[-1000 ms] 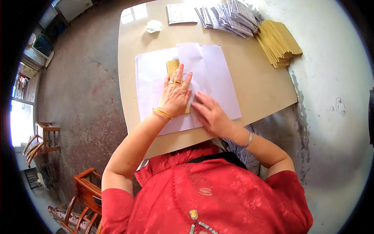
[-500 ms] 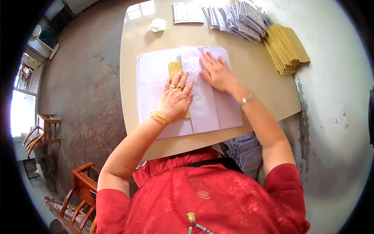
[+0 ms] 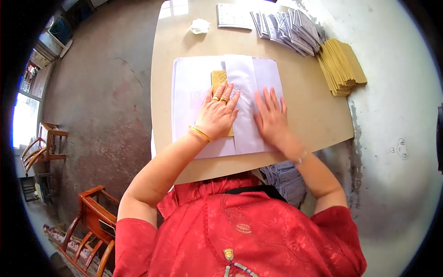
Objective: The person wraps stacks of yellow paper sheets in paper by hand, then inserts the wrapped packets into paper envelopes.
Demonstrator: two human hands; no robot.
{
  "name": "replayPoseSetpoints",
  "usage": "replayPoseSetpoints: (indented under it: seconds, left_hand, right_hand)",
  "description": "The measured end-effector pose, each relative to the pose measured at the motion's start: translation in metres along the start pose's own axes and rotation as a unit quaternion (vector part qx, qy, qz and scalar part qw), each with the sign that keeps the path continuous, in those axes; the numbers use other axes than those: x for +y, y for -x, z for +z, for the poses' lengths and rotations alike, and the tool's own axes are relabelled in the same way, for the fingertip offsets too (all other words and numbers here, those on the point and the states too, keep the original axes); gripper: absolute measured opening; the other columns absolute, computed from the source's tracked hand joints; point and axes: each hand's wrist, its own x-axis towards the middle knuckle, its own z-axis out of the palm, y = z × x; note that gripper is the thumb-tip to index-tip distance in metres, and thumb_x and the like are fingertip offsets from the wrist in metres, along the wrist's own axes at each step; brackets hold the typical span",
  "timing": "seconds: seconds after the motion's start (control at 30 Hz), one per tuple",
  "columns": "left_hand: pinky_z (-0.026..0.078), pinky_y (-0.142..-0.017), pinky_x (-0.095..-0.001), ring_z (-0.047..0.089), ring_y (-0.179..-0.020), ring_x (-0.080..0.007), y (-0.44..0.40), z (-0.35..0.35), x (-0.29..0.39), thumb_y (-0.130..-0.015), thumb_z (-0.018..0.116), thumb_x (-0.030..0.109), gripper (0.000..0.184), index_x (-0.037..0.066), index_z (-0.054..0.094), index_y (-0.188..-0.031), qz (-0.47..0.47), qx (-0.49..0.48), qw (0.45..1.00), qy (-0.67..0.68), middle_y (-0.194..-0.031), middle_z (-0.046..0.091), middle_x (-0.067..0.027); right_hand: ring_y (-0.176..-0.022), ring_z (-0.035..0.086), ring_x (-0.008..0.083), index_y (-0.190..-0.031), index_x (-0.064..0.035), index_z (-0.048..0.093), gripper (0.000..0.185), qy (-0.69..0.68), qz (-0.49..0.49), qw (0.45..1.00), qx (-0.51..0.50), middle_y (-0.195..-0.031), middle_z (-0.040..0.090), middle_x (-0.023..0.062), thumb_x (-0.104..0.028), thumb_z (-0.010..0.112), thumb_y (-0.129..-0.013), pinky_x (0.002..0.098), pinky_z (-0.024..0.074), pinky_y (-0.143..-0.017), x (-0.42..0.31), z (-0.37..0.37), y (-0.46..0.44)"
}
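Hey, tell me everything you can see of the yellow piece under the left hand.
The yellow piece looks narrow and straight-edged, perhaps paper or card, with faint markings near its far end. It lies flat on white paper, its length running away from the person. A white paper flap borders its right side; the left hand lies across its middle, hiding much of it.

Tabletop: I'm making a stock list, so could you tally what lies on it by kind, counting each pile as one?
Printed piles: 2 (flat pile, fanned pile)
Gold-coloured pile: 1
Crumpled white item: 1
Pile of large white sheets: 1
Gold-coloured piece partly under the left hand: 1
Total: 6
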Motion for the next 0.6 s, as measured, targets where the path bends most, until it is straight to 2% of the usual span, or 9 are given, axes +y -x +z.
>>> replayPoseSetpoints:
  seconds: [0.1, 0.2, 0.3, 0.4, 0.5, 0.53, 0.6]
  left_hand:
    - [0.013, -0.119, -0.0487, 0.023, -0.147, -0.0320, -0.001, 0.001, 0.000, -0.099, 0.043, 0.029, 0.053, 0.007, 0.039, -0.147, -0.003, 0.003, 1.000, 0.001, -0.157, 0.029, -0.0162]
    - [0.013, -0.120, -0.0488, 0.022, -0.147, -0.0320, -0.001, -0.001, 0.001, -0.099, 0.043, 0.030, 0.053, 0.007, 0.039, -0.147, -0.001, -0.009, 1.000, -0.009, -0.158, 0.028, -0.0161]
    - [0.013, -0.120, -0.0490, 0.022, -0.148, -0.0319, -0.001, -0.003, 0.002, -0.099, 0.043, 0.030, 0.053, 0.007, 0.039, -0.147, -0.002, -0.013, 1.000, -0.007, -0.158, 0.028, -0.0159]
    - [0.013, -0.120, -0.0494, 0.022, -0.148, -0.0315, -0.001, 0.001, -0.001, -0.099, 0.044, 0.032, 0.054, 0.008, 0.039, -0.147, -0.003, -0.010, 1.000, -0.005, -0.158, 0.027, -0.0154]
    - [0.013, -0.119, -0.0500, 0.023, -0.147, -0.0312, -0.002, 0.003, -0.001, -0.099, 0.045, 0.033, 0.054, 0.009, 0.040, -0.147, -0.006, -0.009, 1.000, -0.009, -0.158, 0.027, -0.0148]
    - [0.014, -0.119, -0.0503, 0.023, -0.147, -0.0311, -0.002, 0.003, -0.001, -0.098, 0.045, 0.034, 0.054, 0.009, 0.040, -0.147, -0.008, -0.009, 1.000, -0.011, -0.158, 0.027, -0.0147]
    - [0.013, -0.119, -0.0503, 0.022, -0.148, -0.0302, -0.003, 0.000, 0.000, -0.100, 0.042, 0.035, 0.054, 0.010, 0.039, -0.148, -0.008, -0.021, 1.000, -0.017, -0.159, 0.027, -0.0135]
  right_hand:
    - [-0.144, 0.028, 0.0370, -0.147, -0.0080, 0.040, 0.060, -0.019, -0.033, 0.997, -0.062, -0.152, 0.035, 0.0196, -0.020, 0.059, -0.091, 0.0545, 0.0207, -0.115, -0.026, -0.031, 0.048]
    - [-0.130, 0.045, 0.0369, -0.138, -0.0080, 0.051, 0.053, -0.107, -0.057, 0.992, -0.036, -0.141, 0.047, 0.0217, -0.018, 0.064, -0.088, 0.0477, 0.0377, -0.106, -0.021, -0.044, 0.040]
    - [-0.104, 0.064, 0.0297, -0.128, -0.0047, 0.057, 0.044, -0.315, 0.081, 0.945, 0.005, -0.122, 0.062, 0.0188, -0.016, 0.067, -0.086, 0.0375, 0.0511, -0.087, 0.003, -0.023, 0.008]
    - [-0.077, 0.067, 0.0198, -0.119, -0.0008, 0.060, 0.038, -0.403, 0.227, 0.886, 0.008, -0.097, 0.070, 0.0109, -0.018, 0.069, -0.087, 0.0311, 0.0535, -0.067, 0.011, -0.015, -0.037]
    - [-0.068, 0.062, 0.0126, -0.111, 0.0016, 0.063, 0.035, -0.461, 0.291, 0.831, -0.113, -0.086, 0.069, 0.0052, -0.022, 0.072, -0.086, 0.0278, 0.0508, -0.060, 0.030, -0.013, -0.071]
    - [-0.067, 0.059, 0.0103, -0.099, 0.0016, 0.068, 0.029, -0.446, 0.276, 0.846, -0.096, -0.081, 0.067, 0.0030, -0.023, 0.073, -0.086, 0.0266, 0.0481, -0.058, 0.033, -0.007, -0.079]
    - [-0.067, 0.059, 0.0105, -0.092, 0.0012, 0.069, 0.026, -0.453, 0.291, 0.832, -0.134, -0.080, 0.067, 0.0037, -0.024, 0.073, -0.086, 0.0273, 0.0475, -0.059, 0.037, -0.010, -0.089]
